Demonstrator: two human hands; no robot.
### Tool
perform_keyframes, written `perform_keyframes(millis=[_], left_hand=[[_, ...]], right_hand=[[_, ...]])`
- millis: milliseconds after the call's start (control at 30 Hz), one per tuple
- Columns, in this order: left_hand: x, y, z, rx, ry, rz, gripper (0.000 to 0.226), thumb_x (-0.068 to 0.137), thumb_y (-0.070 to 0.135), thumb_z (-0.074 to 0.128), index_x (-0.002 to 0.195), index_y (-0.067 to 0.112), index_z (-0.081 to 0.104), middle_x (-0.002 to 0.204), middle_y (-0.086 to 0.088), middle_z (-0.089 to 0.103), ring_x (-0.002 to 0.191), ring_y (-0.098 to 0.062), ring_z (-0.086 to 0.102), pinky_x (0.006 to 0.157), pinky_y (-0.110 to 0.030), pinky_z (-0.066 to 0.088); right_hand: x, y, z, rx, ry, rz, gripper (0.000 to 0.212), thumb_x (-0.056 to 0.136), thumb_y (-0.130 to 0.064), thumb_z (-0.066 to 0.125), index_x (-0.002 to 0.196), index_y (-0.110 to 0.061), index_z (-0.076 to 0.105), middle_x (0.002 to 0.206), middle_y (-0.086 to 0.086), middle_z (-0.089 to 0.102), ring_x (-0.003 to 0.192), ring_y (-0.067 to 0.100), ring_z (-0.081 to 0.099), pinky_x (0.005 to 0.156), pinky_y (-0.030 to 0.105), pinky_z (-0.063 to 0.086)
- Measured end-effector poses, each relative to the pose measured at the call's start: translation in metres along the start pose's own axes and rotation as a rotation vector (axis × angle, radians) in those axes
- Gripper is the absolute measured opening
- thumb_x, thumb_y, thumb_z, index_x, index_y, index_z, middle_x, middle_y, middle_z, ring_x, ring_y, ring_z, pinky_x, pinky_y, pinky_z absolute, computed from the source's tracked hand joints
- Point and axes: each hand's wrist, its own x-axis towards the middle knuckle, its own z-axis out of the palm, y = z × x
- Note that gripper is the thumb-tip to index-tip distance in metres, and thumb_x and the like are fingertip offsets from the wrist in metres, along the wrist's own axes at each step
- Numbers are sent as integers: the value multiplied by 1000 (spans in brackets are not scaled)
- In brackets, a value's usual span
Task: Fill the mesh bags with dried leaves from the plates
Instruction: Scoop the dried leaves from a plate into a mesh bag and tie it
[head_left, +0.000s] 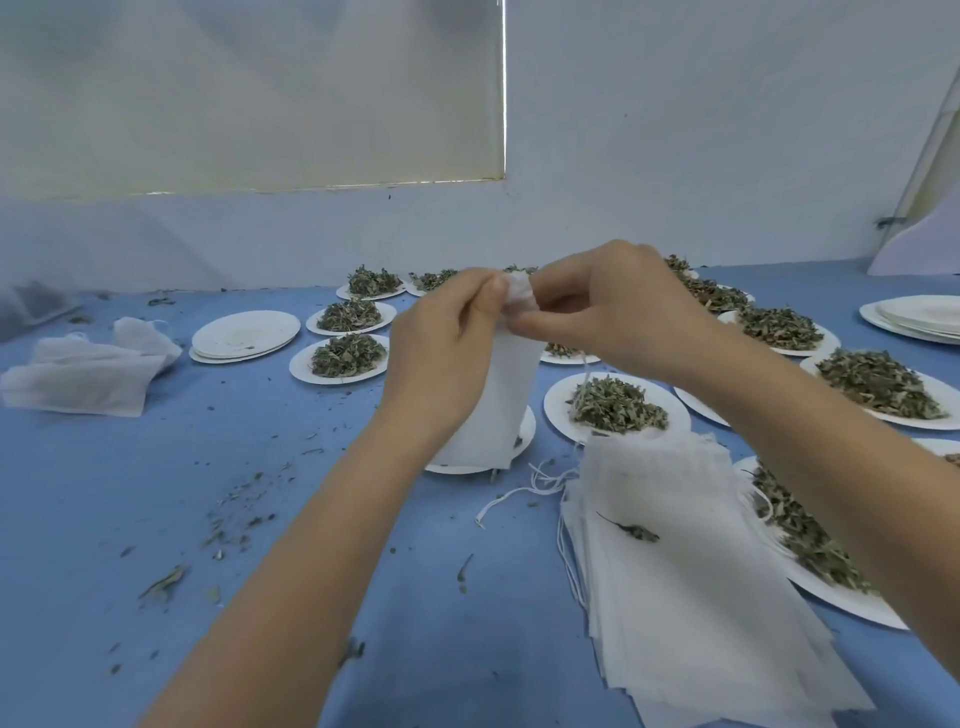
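Note:
A white mesh bag (501, 395) stands upright on a nearly bare paper plate (527, 434) in the middle of the blue table. My left hand (441, 343) and my right hand (608, 312) both pinch its gathered top. A drawstring (584, 371) hangs from the bag's top toward a plate heaped with dried leaves (615, 405). A pile of flat empty mesh bags (691, 566) lies at the front right, one stray leaf on it. More plates of dried leaves (348, 356) sit behind and to the right.
Filled mesh bags (83, 374) lie at the left. Stacks of empty plates (244, 335) stand left of centre and at the far right (914, 317). Leaf crumbs (234, 519) litter the blue table (156, 493). A white wall rises behind.

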Motion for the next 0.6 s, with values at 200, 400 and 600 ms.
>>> perform_keyframes(millis=[200, 400, 600], left_hand=[[14, -9, -23, -14, -149, 25, 19, 97, 23, 46, 91, 30, 62, 82, 19, 61, 76, 6, 52, 70, -12, 38], [14, -18, -36, 291, -45, 150, 28, 90, 17, 54, 116, 26, 59, 109, 12, 63, 104, -9, 55, 92, -23, 38], [-9, -30, -22, 516, -243, 318, 99, 63, 42, 68, 143, 3, 25, 132, -8, 45, 121, -22, 37, 108, -33, 21]], right_hand=[[5, 3, 13, 287, -123, 53, 22, 92, -24, 56, 96, -6, 69, 76, 22, 60, 71, 17, 57, 70, 36, 46], [17, 5, 28, 868, -432, 215, 30, 99, -11, 40, 119, 2, 57, 78, 10, 64, 71, 19, 61, 84, 36, 56], [19, 1, 54, 1249, -547, 283, 34, 91, -5, 31, 118, -5, 52, 85, 6, 59, 75, 22, 58, 68, 31, 53]])
